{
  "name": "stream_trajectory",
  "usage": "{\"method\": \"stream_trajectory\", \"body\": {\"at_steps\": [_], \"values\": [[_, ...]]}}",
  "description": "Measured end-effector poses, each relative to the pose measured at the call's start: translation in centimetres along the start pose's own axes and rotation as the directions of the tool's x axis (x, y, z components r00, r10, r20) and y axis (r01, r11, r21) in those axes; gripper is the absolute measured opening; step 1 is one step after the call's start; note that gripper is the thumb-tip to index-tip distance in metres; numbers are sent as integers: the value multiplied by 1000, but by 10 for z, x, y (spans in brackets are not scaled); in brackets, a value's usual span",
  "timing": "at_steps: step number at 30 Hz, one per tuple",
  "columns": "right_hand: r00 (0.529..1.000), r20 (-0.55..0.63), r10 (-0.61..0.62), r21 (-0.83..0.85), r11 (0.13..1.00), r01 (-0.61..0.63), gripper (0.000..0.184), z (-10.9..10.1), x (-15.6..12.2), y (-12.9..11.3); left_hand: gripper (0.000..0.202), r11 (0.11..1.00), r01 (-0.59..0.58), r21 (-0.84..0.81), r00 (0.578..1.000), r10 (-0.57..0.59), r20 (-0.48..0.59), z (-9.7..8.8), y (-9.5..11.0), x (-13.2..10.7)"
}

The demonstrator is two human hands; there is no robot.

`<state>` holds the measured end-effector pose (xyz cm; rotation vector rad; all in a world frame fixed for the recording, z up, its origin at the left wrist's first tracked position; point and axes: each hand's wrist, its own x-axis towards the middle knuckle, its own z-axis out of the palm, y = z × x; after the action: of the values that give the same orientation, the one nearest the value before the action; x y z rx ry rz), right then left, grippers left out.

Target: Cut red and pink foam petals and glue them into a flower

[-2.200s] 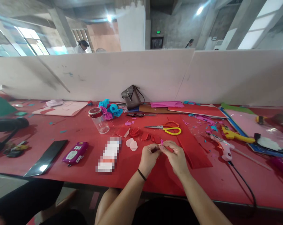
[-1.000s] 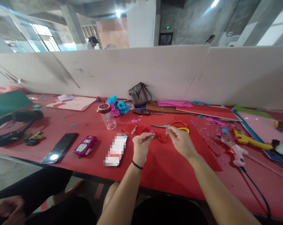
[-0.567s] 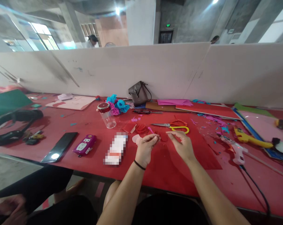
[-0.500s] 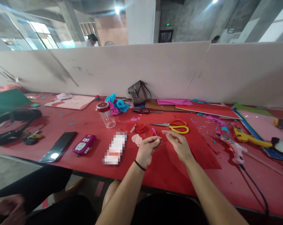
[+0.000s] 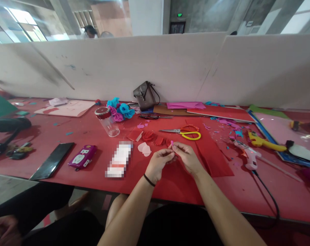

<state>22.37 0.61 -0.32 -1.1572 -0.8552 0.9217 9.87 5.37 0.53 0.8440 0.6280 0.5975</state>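
Observation:
My left hand (image 5: pixel 158 163) and my right hand (image 5: pixel 187 157) meet over the red table (image 5: pixel 93 171), fingertips pinched together on a small pink paper piece (image 5: pixel 172 143). Both hands are closed around it. Just beyond them lie red paper petals (image 5: pixel 152 137) and pale pink petals (image 5: pixel 144 149). Scissors with a yellow and a red handle (image 5: pixel 184 133) lie a little farther back. A red paper sheet (image 5: pixel 212 155) sits to the right of my right hand.
A glass jar with a red lid (image 5: pixel 107 122), blue and pink paper flowers (image 5: pixel 120 112), a brown bag (image 5: pixel 144 96), a purple device (image 5: pixel 82 157), a black phone (image 5: pixel 52 160), two glue guns (image 5: pixel 247 155) and paper sheets (image 5: pixel 216 112) lie around. White partition boards (image 5: pixel 155 68) back the table.
My right hand, apart from the left one second ago, has come back to it and both now pinch the pink piece together. The camera has tilted slightly down.

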Motion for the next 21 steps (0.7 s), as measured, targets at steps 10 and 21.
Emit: {"method": "stream_trajectory", "body": {"at_steps": [10, 21], "values": [[997, -15, 77, 142, 987, -74, 31, 3, 2, 9, 31, 999, -33, -14, 999, 33, -28, -2, -1, 4], [998, 22, 54, 81, 995, -56, 24, 3, 1, 5, 36, 999, -43, 8, 999, 43, -25, -2, -3, 5]]}}
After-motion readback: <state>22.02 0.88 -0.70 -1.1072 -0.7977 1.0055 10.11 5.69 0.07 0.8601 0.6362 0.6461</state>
